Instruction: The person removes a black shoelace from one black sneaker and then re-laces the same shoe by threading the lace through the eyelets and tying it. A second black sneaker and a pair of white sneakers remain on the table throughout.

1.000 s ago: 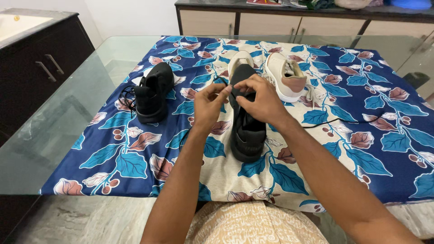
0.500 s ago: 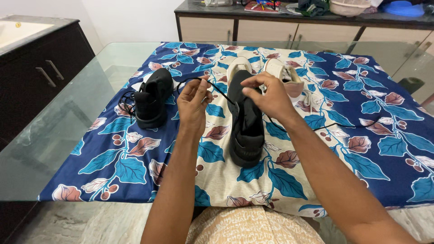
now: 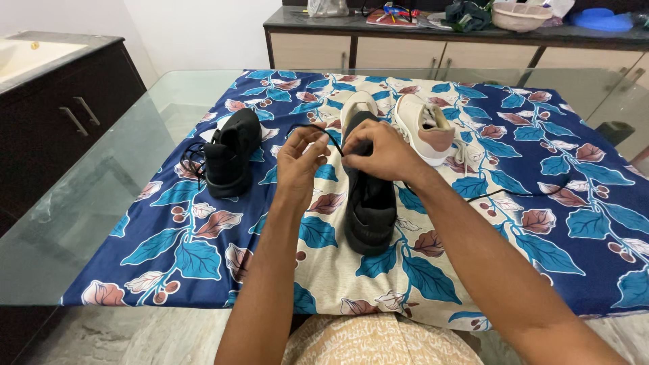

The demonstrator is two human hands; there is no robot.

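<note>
A black sneaker [image 3: 369, 203] lies heel toward me on the blue leaf-patterned cloth [image 3: 561, 223]. My left hand [image 3: 301, 162] pinches the thin black shoelace [image 3: 312, 127], which loops from my fingers toward the shoe's front. Over the shoe's lacing area rests my right hand [image 3: 372, 150], fingers closed on the lace there. The lace's other end trails right across the cloth [image 3: 514, 190]. A second black sneaker [image 3: 232, 150] stands to the left with its lace loose beside it.
Two cream sneakers [image 3: 422, 125] lie just behind the black one. The cloth covers a glass table [image 3: 101, 196]. A dark cabinet [image 3: 61, 115] stands at left, and a cluttered sideboard [image 3: 473, 34] runs along the back.
My left hand pulled the lace out to the left, then came back closer to the shoe. My right hand dropped lower onto the shoe's laces.
</note>
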